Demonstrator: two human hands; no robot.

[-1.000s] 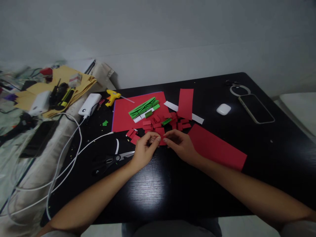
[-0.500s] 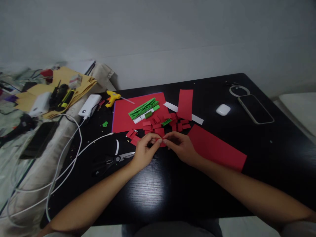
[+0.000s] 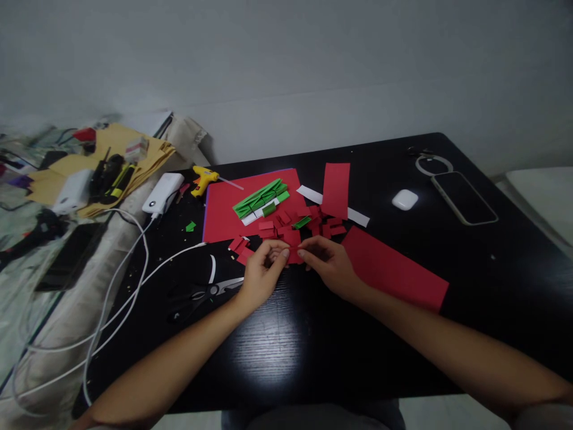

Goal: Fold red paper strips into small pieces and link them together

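My left hand [image 3: 264, 270] and my right hand [image 3: 329, 266] meet over the near side of the table, thumbs and fingertips pinched on a small piece of red paper [image 3: 293, 256] between them. Fingers cover part of the piece, so its exact fold is hard to see. Just beyond lie several small folded red paper pieces [image 3: 267, 226] and a small green folded piece [image 3: 302, 223]. Behind them, a row of folded green paper [image 3: 261, 197] rests with a white strip on a large red sheet [image 3: 219, 209].
Black-handled scissors [image 3: 215, 289] lie left of my left hand. A yellow glue gun [image 3: 205, 179], a white power bank [image 3: 163, 192] and a white cable [image 3: 172, 257] are further left. Red sheets [image 3: 394, 269], a white earbud case [image 3: 405, 199] and a phone [image 3: 464, 197] sit rightward.
My thumbs have moved slightly apart along the red piece, and more of it shows between them. Both hands stay in nearly the same place.
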